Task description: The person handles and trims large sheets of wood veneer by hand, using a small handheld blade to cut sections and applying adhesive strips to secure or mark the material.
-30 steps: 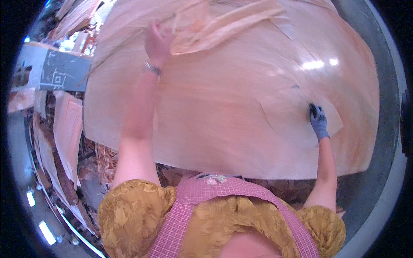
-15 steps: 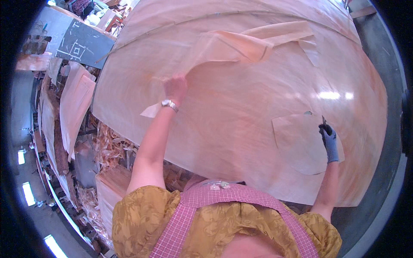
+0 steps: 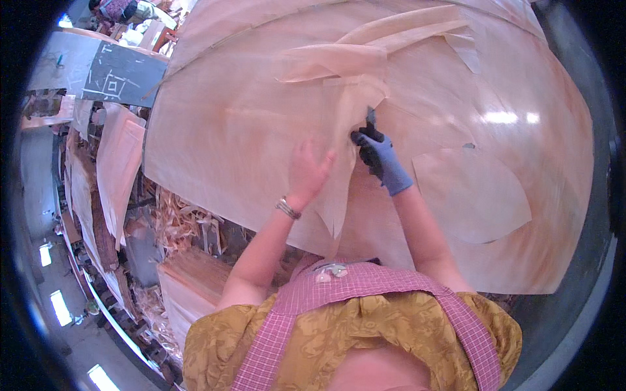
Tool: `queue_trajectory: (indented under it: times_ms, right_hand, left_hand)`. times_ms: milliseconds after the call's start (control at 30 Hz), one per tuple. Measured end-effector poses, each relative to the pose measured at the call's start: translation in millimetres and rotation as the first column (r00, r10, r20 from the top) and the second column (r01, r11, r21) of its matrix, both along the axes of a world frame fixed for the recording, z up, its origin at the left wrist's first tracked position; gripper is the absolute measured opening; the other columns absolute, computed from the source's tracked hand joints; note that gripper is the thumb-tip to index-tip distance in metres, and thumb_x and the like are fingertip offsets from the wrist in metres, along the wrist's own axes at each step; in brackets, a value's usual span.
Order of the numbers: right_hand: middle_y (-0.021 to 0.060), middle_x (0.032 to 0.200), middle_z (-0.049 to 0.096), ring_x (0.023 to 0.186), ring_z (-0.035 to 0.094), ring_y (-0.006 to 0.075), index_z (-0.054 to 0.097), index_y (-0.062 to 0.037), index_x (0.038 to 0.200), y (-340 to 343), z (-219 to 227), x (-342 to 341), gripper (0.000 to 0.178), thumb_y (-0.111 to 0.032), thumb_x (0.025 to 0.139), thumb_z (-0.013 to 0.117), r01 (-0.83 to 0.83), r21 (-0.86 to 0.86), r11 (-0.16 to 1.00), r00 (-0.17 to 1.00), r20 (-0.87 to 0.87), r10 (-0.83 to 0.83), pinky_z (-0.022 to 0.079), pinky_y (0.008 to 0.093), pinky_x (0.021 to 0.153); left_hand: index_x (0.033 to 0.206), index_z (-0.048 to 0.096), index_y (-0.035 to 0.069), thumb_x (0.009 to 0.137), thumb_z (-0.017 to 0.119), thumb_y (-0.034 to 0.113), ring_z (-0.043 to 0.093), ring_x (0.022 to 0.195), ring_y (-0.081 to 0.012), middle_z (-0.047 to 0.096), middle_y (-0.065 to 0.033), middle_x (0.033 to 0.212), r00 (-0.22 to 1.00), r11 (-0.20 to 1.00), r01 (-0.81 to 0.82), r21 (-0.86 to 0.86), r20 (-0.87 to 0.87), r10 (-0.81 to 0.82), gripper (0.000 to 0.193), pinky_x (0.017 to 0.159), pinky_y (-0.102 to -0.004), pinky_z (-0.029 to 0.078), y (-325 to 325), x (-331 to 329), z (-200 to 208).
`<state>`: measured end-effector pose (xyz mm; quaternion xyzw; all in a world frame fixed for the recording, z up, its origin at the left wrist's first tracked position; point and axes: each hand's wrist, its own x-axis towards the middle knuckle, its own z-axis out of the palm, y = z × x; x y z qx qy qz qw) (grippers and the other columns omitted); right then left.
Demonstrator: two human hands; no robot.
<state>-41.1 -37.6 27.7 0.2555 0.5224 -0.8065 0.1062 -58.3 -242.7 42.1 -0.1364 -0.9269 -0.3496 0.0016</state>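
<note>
A large reddish-tan sheet of wood veneer [image 3: 254,133] spreads in front of me. My left hand [image 3: 311,171], bare and slightly blurred, is over its middle with fingers apart and nothing in them. Beside it lies a narrow, pointed loose veneer piece [image 3: 337,202]. My right hand [image 3: 378,159], in a blue glove with dark fingers, is closed around a dark knife [image 3: 371,118]. The blade points away from me, over the edge of the loose piece. Farther off, folded veneer strips [image 3: 352,55] rest on the sheet. A rounded veneer piece [image 3: 473,195] lies to the right.
A thin curved stick [image 3: 241,39] crosses the sheet's far side. Torn veneer scraps [image 3: 179,221] and hanging veneer pieces [image 3: 117,163] crowd the left. A grey board with white marks [image 3: 124,75] stands at the far left, with another person [image 3: 124,10] beyond it.
My left hand has let go of the veneer strip and moved nearer and right. The right hand has carried the knife left from the rounded piece to the middle. The far strips have shifted.
</note>
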Motion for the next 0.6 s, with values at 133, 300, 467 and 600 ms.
queue_trajectory:
  times_ms: [133,300,467,600]
  right_hand:
    - [-0.0043,0.068,0.056,0.052,0.047,0.0051,0.066,-0.0052,0.105,27,-5,7,0.028,-0.028,0.09,0.068,-0.059,-0.166,0.984,0.997,0.035,0.066,0.034,0.021,0.046]
    - [-0.0012,0.078,0.062,0.056,0.05,0.0056,0.065,-0.0049,0.104,39,2,13,0.032,-0.034,0.09,0.067,0.06,-0.15,0.987,0.997,0.055,-0.053,0.036,0.02,0.046]
    - [0.0023,0.087,0.068,0.059,0.051,0.0053,0.068,-0.0064,0.111,52,41,65,0.035,-0.035,0.09,0.064,-0.199,0.101,0.975,0.971,0.155,0.182,0.037,0.0204,0.047]
    - [-0.0009,0.083,0.068,0.063,0.054,0.0034,0.069,-0.006,0.108,81,53,103,0.028,-0.023,0.087,0.069,-0.338,0.124,0.933,0.937,0.134,0.322,0.038,0.0193,0.05]
  left_hand:
    - [0.111,0.062,0.001,0.09,0.065,0.04,0.067,0.081,-0.0168,0.069,-0.0058,0.093,0.601,0.775,-0.42,0.472,0.785,-0.152,0.044,0.072,-0.0309,0.054,5,-35,-1]
    - [0.103,0.065,0.002,0.089,0.07,0.029,0.064,0.077,-0.0105,0.068,-0.0027,0.091,0.524,0.683,-0.465,0.563,0.797,-0.3,0.03,0.067,-0.0269,0.052,30,-43,-1]
    - [0.097,0.064,0.002,0.087,0.072,0.021,0.065,0.077,-0.0124,0.068,-0.004,0.091,0.646,0.54,-0.571,0.618,0.745,-0.169,0.023,0.066,-0.0273,0.054,45,-38,-25]
    - [0.098,0.061,0.002,0.088,0.07,0.02,0.065,0.075,-0.0149,0.066,-0.0053,0.09,0.597,0.453,-0.656,0.604,0.782,-0.178,0.022,0.062,-0.0295,0.054,72,-36,-20]
